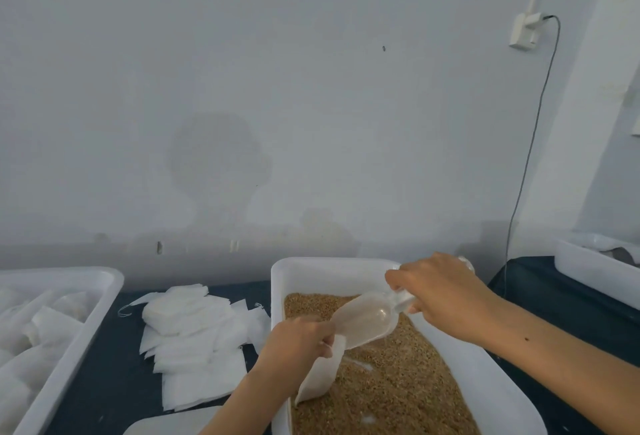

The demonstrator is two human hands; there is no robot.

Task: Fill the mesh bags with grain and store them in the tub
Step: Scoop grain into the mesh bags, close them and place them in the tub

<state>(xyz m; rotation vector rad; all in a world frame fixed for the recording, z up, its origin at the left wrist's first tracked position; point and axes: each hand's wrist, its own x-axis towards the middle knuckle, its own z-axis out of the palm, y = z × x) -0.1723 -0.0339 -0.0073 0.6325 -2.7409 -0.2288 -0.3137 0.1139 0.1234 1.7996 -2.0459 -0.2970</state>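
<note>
Before you on the dark table [114, 375] sits the white grain tub [495, 389], brown grain [391, 382] covering its floor. At far left stands another white tub [86, 316] of filled bags, with a pile of empty mesh bags [194, 337] between the two. Your right hand [440, 292] grips the clear scoop [367, 322]; your left hand [298, 341] pinches a mesh bag [322, 379] over the grain.

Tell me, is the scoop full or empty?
Empty, it seems: the clear scoop shows no grain inside, tipped toward the mesh bag.
</note>
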